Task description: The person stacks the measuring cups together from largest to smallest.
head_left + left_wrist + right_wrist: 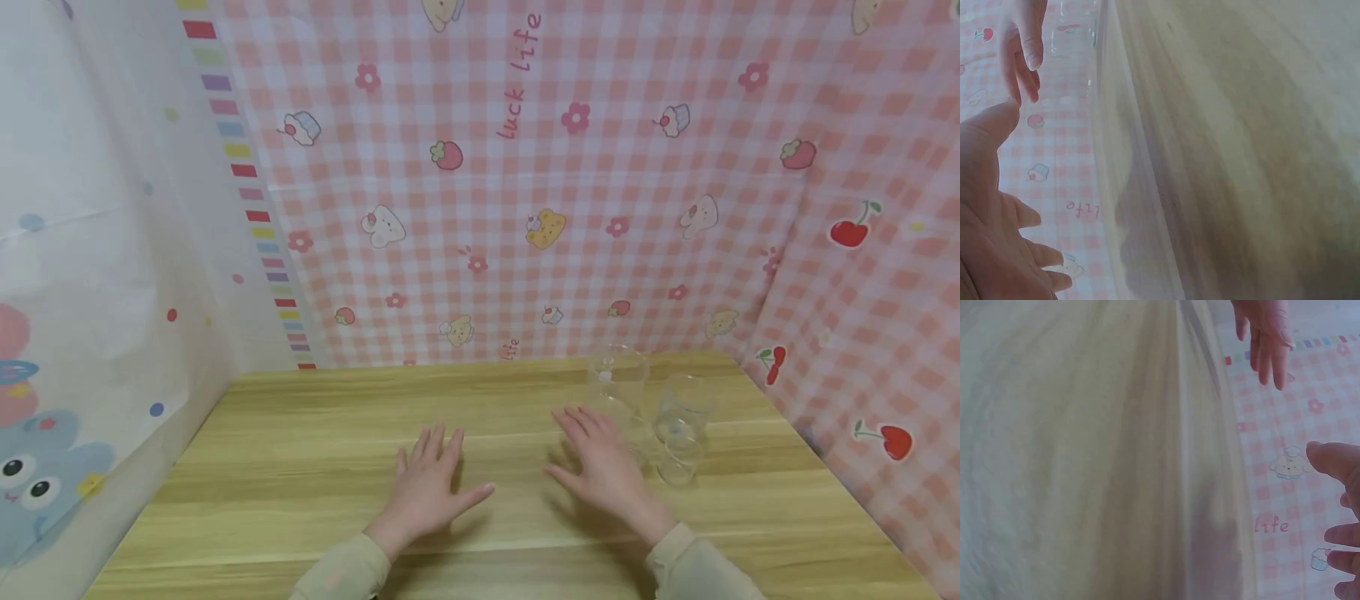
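My left hand is held over the wooden table, fingers spread and thumb out, holding nothing. To its right, my right hand is also held out with straight fingers and nothing in it. Just behind the right hand stands a large clear cylindrical container, partly hidden by that hand. Two smaller clear containers, a medium one and a small one, stand to the right and overlap in the head view. Their transparent walls make the outlines faint. Both wrist views show the spread fingers with a gap between the hands.
A pink checked cloth hangs along the table's far edge. Another patterned cloth runs down the right side, and a white printed sheet hangs on the left.
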The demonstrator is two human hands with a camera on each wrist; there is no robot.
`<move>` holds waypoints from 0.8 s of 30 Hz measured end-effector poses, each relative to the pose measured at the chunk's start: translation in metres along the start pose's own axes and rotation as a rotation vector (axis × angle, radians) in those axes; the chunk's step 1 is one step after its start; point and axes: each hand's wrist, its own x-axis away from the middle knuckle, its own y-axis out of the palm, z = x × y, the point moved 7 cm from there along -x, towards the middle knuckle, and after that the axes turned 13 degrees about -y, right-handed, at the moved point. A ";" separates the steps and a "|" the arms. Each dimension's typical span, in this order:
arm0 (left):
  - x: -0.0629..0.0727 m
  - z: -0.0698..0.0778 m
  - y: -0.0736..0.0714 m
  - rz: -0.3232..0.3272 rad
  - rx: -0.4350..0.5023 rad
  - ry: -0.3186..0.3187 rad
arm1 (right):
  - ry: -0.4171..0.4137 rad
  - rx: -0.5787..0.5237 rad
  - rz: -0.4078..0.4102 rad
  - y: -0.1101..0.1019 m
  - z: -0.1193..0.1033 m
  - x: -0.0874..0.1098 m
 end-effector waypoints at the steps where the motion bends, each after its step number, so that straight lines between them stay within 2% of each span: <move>1: 0.000 0.001 -0.001 0.001 0.010 0.001 | -0.008 0.004 0.014 -0.002 0.001 -0.001; 5: 0.000 0.005 -0.004 0.002 0.068 0.009 | -0.028 0.028 0.048 -0.010 0.005 -0.002; 11: 0.000 0.010 -0.009 -0.006 0.169 0.034 | 0.022 -0.001 0.035 -0.019 0.016 -0.004; 16: -0.003 0.011 -0.011 -0.005 0.224 0.047 | 0.032 0.007 0.029 -0.029 0.021 -0.006; 24: -0.006 0.012 -0.015 0.008 0.260 0.060 | 0.069 -0.011 0.041 -0.042 0.031 -0.010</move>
